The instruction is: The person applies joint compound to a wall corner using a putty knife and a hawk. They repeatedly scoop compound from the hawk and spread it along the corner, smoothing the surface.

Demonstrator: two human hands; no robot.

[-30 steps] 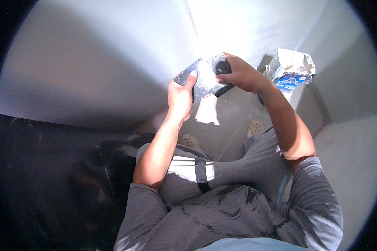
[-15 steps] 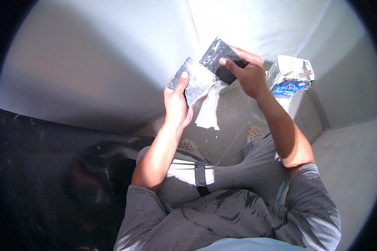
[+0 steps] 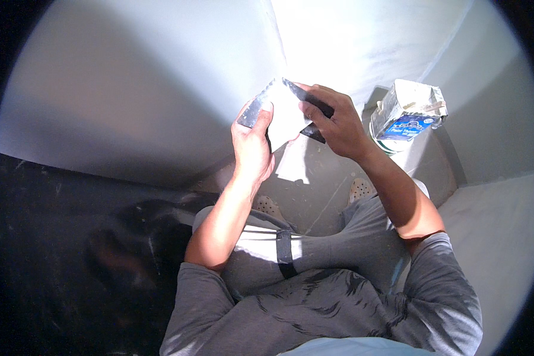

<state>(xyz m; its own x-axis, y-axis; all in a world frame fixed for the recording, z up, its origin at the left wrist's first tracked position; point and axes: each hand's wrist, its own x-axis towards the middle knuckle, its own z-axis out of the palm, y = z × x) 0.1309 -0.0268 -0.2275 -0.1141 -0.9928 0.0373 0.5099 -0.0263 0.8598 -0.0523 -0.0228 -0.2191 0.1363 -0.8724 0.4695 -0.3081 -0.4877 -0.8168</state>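
Note:
My left hand [image 3: 254, 142] is closed on a flat, square putty spreader [image 3: 285, 115], grey with whitish smears and brightly lit; the thumb lies on its face. Between the fingers and thumb of my right hand [image 3: 341, 121] is a second, dark putty spreader [image 3: 315, 102]. It is tilted so that it shows nearly edge-on, and it meets the right side of the left spreader. Glare hides whether there is putty where the two meet. Both are held up in front of a wall corner, above my knees.
A cut-open tin [image 3: 406, 118] with a blue label and whitish residue stands at the right, on a pale bucket [image 3: 391, 146]. Pale walls [image 3: 130, 89] rise at the left, ahead and at the right. A black surface [image 3: 71, 255] lies at the lower left. My shoes [image 3: 361, 188] rest on the grey floor [image 3: 320, 204].
My right hand has moved slightly down and left, turning the dark spreader from face-on to nearly edge-on against the left one. My left hand has barely moved.

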